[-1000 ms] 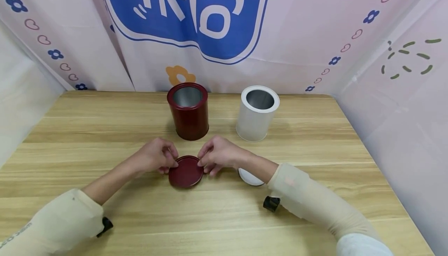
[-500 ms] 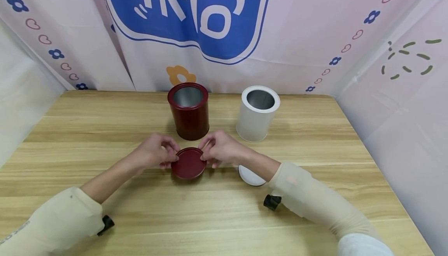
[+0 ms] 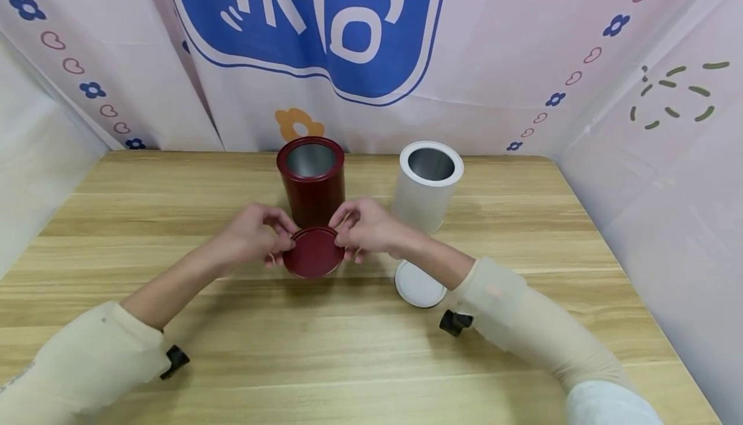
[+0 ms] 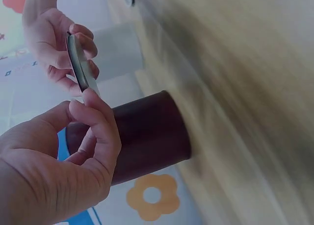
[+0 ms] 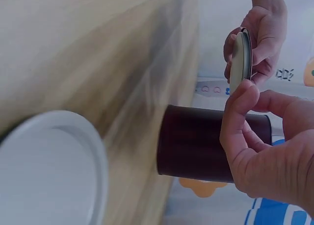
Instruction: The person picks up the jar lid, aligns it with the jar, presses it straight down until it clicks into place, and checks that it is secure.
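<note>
Between my two hands a dark red round lid (image 3: 314, 254) is held up off the table, its pale underside (image 5: 238, 63) showing in the right wrist view. My left hand (image 3: 255, 235) pinches its left edge between thumb and fingers. On the opposite edge, my right hand (image 3: 368, 228) pinches in the same way. Just behind the lid stands a dark red can (image 3: 313, 199), upright and topless, with a bare metal inside. The lid overlaps the can's lower front in the head view.
A white can (image 3: 422, 202), also without a top, stands to the right of the red one. Its white lid (image 3: 419, 285) lies flat on the wooden table (image 3: 325, 360), under my right forearm. A printed cloth (image 3: 493, 57) hangs behind the table.
Both hands have lifted the red lid off the table and carried it forward, closer to the red can. More of the white lid shows now. The cans have stayed put.
</note>
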The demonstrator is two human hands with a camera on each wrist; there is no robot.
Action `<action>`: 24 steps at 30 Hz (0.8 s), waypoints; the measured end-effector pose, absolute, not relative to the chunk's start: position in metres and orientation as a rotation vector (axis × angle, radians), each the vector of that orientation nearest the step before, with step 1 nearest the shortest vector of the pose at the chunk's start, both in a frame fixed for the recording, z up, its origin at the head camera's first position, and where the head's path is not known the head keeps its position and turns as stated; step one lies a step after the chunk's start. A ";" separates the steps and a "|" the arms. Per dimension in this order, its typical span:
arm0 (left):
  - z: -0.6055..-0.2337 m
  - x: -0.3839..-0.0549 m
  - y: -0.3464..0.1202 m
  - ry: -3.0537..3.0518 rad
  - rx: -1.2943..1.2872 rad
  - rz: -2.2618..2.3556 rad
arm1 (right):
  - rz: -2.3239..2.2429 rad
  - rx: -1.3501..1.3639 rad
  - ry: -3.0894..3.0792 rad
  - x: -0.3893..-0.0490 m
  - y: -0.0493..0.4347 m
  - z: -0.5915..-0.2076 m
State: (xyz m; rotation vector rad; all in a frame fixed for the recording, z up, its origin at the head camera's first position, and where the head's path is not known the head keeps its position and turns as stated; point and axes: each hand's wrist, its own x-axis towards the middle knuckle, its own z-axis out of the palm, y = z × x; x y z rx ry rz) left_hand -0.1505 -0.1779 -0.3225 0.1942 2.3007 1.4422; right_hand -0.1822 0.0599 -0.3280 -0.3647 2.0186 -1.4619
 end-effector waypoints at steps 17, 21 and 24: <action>-0.277 -0.155 -0.178 2.366 0.234 1.475 | -1.533 -0.426 2.066 -0.188 0.065 -0.284; -0.270 -0.156 -0.180 2.376 0.254 1.503 | -1.546 -0.453 2.085 -0.189 0.064 -0.277; -0.265 -0.159 -0.182 2.383 0.275 1.525 | -1.560 -0.465 2.104 -0.192 0.063 -0.272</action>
